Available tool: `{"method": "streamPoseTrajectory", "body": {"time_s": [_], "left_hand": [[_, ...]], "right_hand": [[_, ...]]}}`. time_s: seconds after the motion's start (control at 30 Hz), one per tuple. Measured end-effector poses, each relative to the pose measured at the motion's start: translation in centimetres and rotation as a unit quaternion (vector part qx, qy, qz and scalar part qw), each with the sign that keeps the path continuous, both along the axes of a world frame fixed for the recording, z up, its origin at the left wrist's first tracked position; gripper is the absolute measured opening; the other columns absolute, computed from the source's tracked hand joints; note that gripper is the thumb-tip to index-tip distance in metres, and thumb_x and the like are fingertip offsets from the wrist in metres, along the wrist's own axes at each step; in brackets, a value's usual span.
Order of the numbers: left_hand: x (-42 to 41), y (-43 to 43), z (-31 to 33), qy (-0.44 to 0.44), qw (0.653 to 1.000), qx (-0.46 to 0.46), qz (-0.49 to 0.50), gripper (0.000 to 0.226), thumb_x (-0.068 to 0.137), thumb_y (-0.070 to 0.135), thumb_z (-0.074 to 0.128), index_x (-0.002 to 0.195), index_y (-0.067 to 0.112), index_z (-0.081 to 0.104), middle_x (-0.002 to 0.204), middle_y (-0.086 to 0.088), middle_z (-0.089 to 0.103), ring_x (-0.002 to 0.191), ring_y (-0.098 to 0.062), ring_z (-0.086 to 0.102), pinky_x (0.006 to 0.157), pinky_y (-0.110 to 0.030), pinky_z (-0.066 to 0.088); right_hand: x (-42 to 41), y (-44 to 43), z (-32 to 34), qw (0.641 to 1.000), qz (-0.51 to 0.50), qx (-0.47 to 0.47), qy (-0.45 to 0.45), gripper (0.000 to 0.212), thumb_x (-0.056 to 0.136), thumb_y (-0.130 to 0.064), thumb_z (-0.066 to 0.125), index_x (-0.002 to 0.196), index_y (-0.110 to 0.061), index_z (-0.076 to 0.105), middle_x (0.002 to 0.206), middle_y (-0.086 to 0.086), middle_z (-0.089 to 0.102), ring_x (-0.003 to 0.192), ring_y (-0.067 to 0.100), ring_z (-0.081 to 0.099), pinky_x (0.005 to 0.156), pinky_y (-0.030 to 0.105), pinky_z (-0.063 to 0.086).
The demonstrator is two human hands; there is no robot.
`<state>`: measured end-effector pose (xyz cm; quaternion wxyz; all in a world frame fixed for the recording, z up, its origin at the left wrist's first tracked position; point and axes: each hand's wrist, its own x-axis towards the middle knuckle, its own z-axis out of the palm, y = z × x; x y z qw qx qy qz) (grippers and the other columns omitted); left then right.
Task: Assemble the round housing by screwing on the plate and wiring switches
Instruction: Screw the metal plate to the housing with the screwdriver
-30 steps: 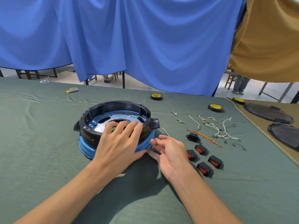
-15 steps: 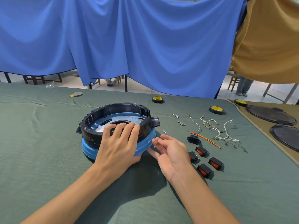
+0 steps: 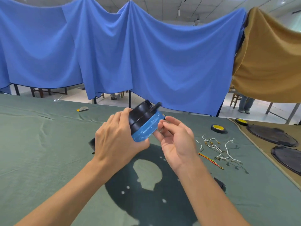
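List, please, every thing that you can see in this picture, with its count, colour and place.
round housing: one, black with blue band, held tilted above the table
wires: several, white, one red-yellow, on cloth at right
tape rolls: two, black, yellow core, far right
discs: two, black, on tan cloth, right
table cloth: one, green
curtains: blue and tan, behind
left hand: grips the round housing
right hand: beside blue band, fingers curled; hold unclear

- The left grip is lifted, back of the hand up, with fingers and thumb curled round the tilted round housing.
- The right grip is just beside it, palm turned left and fingers loosely curled. Its thumb and forefinger tips nearly meet, but any pinch is unclear.
- Both bare forearms reach in from the bench's near edge.
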<state>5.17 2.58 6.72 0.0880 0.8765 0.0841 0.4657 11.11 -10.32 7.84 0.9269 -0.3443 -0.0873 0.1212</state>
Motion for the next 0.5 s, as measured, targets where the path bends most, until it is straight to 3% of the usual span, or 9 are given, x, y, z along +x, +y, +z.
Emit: {"method": "streamPoseTrajectory", "body": {"time_s": [0.1,0.2,0.27,0.37,0.4,0.5], "left_hand": [[-0.8,0.1,2.0,-0.022,0.991,-0.128,-0.012,0.071,0.056,0.047,0.079,0.118,0.019,0.059,0.093,0.008,0.064,0.086,-0.024,0.06,0.072,-0.033,0.042],[-1.7,0.6,3.7,-0.047,0.96,-0.267,-0.074,0.064,0.052,0.051,0.07,0.109,0.022,0.064,0.08,0.019,0.064,0.077,-0.013,0.062,0.07,-0.024,0.048],[-2.2,1.2,4.5,-0.042,0.938,-0.326,-0.106,0.058,0.048,0.052,0.069,0.099,0.025,0.069,0.076,0.014,0.069,0.075,-0.008,0.066,0.066,-0.018,0.05],[-2.9,1.7,5.4,-0.035,0.9,-0.405,-0.157,0.044,0.046,0.049,0.073,0.081,0.023,0.072,0.08,-0.002,0.075,0.083,-0.026,0.07,0.079,-0.043,0.059],[-3.0,1.8,5.7,-0.034,0.883,-0.436,-0.171,0.038,0.048,0.045,0.076,0.077,0.02,0.072,0.082,-0.006,0.075,0.082,-0.03,0.071,0.08,-0.046,0.06],[-3.6,2.2,6.4,-0.006,0.815,-0.536,-0.219,0.032,0.054,0.037,0.079,0.075,0.013,0.075,0.081,-0.012,0.076,0.067,-0.025,0.069,0.07,-0.037,0.056]], "right_hand": [[-0.5,0.4,2.8,0.998,0.021,0.004,-0.059,0.019,0.09,0.014,0.048,0.096,-0.001,0.058,0.07,0.013,0.065,0.059,0.018,0.064,0.065,0.037,0.059],[-1.2,1.0,5.0,0.993,0.05,0.014,-0.11,0.018,0.091,0.014,0.047,0.098,0.001,0.057,0.075,0.016,0.064,0.063,0.02,0.066,0.063,0.037,0.058],[-1.6,1.4,6.0,0.989,0.062,0.015,-0.137,0.018,0.091,0.014,0.046,0.098,0.002,0.057,0.077,0.017,0.063,0.066,0.022,0.068,0.067,0.041,0.059],[-2.2,1.8,7.0,0.984,0.066,0.004,-0.166,0.019,0.092,0.014,0.045,0.094,0.001,0.057,0.078,0.017,0.062,0.067,0.021,0.07,0.07,0.042,0.06],[-2.4,2.0,7.3,0.983,0.067,0.0,-0.173,0.019,0.092,0.014,0.044,0.093,0.0,0.057,0.08,0.017,0.062,0.068,0.021,0.07,0.07,0.042,0.06],[-2.7,2.5,8.0,0.979,0.07,-0.017,-0.189,0.019,0.093,0.013,0.044,0.093,0.0,0.057,0.083,0.017,0.061,0.071,0.023,0.07,0.077,0.045,0.059]]}}
